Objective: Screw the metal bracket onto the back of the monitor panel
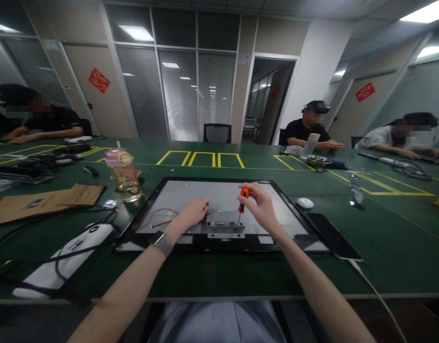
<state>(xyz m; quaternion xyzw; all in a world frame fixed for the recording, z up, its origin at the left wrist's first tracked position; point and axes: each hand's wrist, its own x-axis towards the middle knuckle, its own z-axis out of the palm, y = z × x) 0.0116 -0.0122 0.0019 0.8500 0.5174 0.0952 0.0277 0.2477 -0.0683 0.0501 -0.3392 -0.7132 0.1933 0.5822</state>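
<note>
An orange and black screwdriver [244, 199] stands nearly upright in my right hand [261, 206], its handle pinched between thumb and fingers. Its shaft points down at the right part of a silver metal bracket [225, 235] with connector ports along its front. My left hand [193, 212] is closed, fingers curled beside the bracket's upper left corner; whatever they hold or press is hidden. The bracket sits on the back of a flat display panel [176, 189] with a black frame, lying on the table. Thin coloured wires [158, 216] run across the panel left of my left hand.
Right of the panel lie a white mouse [305, 203] and a phone [331, 234] on a cable. To the left are a pink-lidded bottle [123, 174], a brown paper bag [44, 202] and a white power strip [65, 262] with black cables. Several people sit across the green table [205, 274].
</note>
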